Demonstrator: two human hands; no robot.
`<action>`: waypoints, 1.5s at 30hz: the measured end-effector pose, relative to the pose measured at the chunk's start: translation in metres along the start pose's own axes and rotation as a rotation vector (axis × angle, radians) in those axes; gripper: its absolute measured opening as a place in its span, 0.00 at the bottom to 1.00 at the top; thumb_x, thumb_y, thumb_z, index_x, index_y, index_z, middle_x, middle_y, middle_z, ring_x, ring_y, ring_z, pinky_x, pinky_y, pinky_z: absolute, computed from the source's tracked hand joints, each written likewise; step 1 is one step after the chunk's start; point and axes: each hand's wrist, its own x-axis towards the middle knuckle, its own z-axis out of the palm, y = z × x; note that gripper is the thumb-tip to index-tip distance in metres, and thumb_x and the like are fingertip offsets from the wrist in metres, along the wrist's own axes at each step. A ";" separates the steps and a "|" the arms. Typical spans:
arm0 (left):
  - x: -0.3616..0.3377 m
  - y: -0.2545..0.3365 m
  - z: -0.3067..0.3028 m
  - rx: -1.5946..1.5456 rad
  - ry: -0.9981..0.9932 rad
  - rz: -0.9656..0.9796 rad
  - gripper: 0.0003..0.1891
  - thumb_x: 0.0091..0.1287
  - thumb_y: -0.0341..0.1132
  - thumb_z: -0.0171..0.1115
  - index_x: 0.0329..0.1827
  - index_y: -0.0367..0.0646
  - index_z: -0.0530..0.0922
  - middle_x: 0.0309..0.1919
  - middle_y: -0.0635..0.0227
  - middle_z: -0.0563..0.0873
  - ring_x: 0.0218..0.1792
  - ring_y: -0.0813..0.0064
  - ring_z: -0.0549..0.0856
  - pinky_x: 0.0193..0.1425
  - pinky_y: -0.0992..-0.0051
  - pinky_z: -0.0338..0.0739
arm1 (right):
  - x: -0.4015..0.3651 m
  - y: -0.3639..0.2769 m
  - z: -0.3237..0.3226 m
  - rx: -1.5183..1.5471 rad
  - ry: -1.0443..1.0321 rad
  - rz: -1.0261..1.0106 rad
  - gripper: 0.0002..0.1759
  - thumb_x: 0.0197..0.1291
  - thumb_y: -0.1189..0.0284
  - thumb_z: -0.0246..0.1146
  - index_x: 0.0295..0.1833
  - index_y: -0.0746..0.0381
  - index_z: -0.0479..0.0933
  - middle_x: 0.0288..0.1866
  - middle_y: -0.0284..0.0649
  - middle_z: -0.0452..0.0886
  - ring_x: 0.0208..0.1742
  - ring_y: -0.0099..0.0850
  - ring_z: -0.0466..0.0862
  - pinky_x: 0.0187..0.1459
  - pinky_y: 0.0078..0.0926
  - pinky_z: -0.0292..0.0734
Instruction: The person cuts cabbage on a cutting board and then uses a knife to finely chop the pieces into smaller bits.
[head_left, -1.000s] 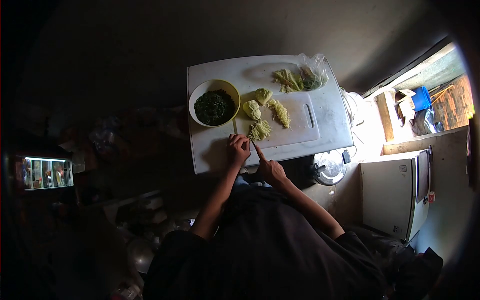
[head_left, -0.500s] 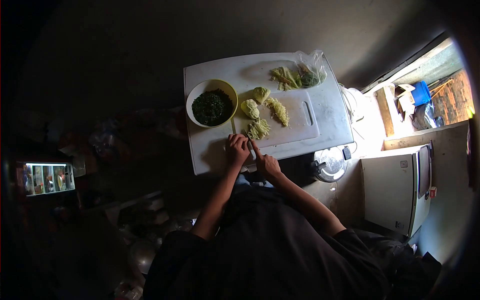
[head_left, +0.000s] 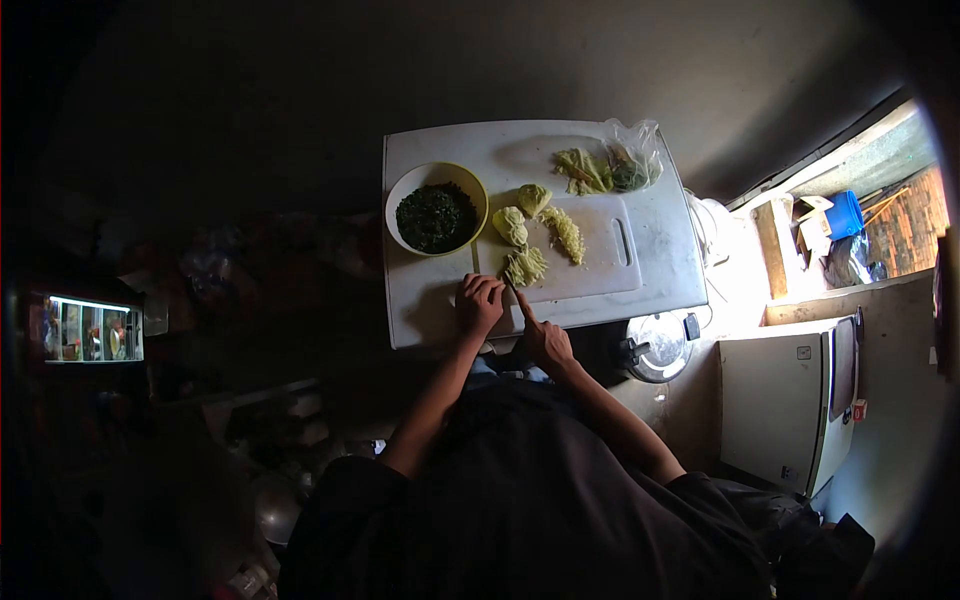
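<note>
At the near edge of the white cutting board [head_left: 604, 262], my left hand [head_left: 480, 303] has its fingers curled down; whatever lies under them is hidden. Beside it, my right hand [head_left: 549, 345] is closed on a knife [head_left: 512, 288], index finger stretched along its back, with most of the knife covered. Just beyond the fingertips lies a pile of shredded cabbage [head_left: 525, 266]. A second strip of finer cabbage shreds [head_left: 567, 238] is further up the board. Two pale green cabbage chunks, one nearer [head_left: 511, 227] and one farther [head_left: 534, 198], sit left of that strip.
A yellow-rimmed bowl [head_left: 481, 226] of chopped dark green leaves stands at the table's left. Loose leaves [head_left: 583, 171] and a clear plastic bag [head_left: 640, 150] lie at the far right of the white table [head_left: 505, 150]. Below the right edge is a lidded pot [head_left: 662, 350].
The view has shifted slightly, so the table sits a little further right. Both hands stay at the board's near edge, with the right hand slightly farther from the left.
</note>
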 end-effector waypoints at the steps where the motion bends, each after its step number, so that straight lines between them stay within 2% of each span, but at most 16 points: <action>1: -0.001 -0.002 0.001 -0.006 -0.004 -0.004 0.04 0.59 0.27 0.68 0.31 0.41 0.80 0.34 0.64 0.85 0.41 0.58 0.82 0.47 0.63 0.77 | 0.002 -0.001 -0.002 0.022 -0.018 0.020 0.48 0.60 0.76 0.55 0.83 0.43 0.41 0.24 0.59 0.81 0.27 0.59 0.83 0.32 0.59 0.76; 8: -0.004 -0.004 -0.001 0.011 -0.029 -0.016 0.05 0.55 0.26 0.69 0.31 0.42 0.80 0.36 0.65 0.84 0.44 0.57 0.80 0.50 0.62 0.77 | 0.001 -0.012 -0.012 0.058 -0.088 0.042 0.49 0.59 0.75 0.55 0.83 0.44 0.41 0.25 0.60 0.81 0.28 0.59 0.83 0.34 0.59 0.77; 14: 0.001 0.002 -0.007 0.023 -0.026 -0.006 0.05 0.52 0.24 0.68 0.30 0.42 0.81 0.35 0.66 0.84 0.42 0.58 0.80 0.49 0.63 0.77 | -0.005 -0.017 -0.023 0.043 -0.126 0.052 0.47 0.60 0.75 0.55 0.83 0.46 0.43 0.25 0.60 0.81 0.28 0.59 0.83 0.34 0.59 0.77; 27: -0.002 -0.002 -0.004 -0.006 -0.018 -0.043 0.03 0.53 0.24 0.68 0.28 0.42 0.81 0.35 0.67 0.85 0.43 0.59 0.81 0.48 0.64 0.77 | -0.008 -0.024 -0.029 0.052 -0.142 0.059 0.45 0.62 0.74 0.52 0.83 0.45 0.43 0.26 0.60 0.81 0.29 0.60 0.84 0.35 0.60 0.77; 36: 0.001 0.000 -0.007 -0.031 -0.050 -0.017 0.06 0.53 0.22 0.68 0.31 0.42 0.82 0.36 0.66 0.85 0.43 0.57 0.81 0.49 0.63 0.78 | -0.006 -0.022 -0.028 0.126 -0.190 0.087 0.44 0.64 0.73 0.53 0.83 0.45 0.43 0.27 0.60 0.82 0.31 0.60 0.84 0.37 0.61 0.77; 38: 0.002 0.001 -0.010 -0.040 -0.064 -0.061 0.06 0.54 0.22 0.68 0.31 0.41 0.81 0.36 0.65 0.84 0.43 0.57 0.81 0.48 0.63 0.77 | -0.007 -0.019 -0.023 0.138 -0.165 0.077 0.42 0.67 0.70 0.50 0.83 0.40 0.41 0.25 0.59 0.81 0.30 0.60 0.83 0.36 0.61 0.76; 45: 0.001 -0.007 -0.008 -0.074 -0.049 -0.036 0.04 0.54 0.22 0.67 0.30 0.41 0.81 0.36 0.66 0.84 0.43 0.57 0.80 0.48 0.63 0.76 | -0.009 -0.016 -0.008 -0.026 -0.062 0.027 0.44 0.65 0.71 0.52 0.83 0.40 0.41 0.25 0.59 0.82 0.29 0.57 0.84 0.35 0.59 0.78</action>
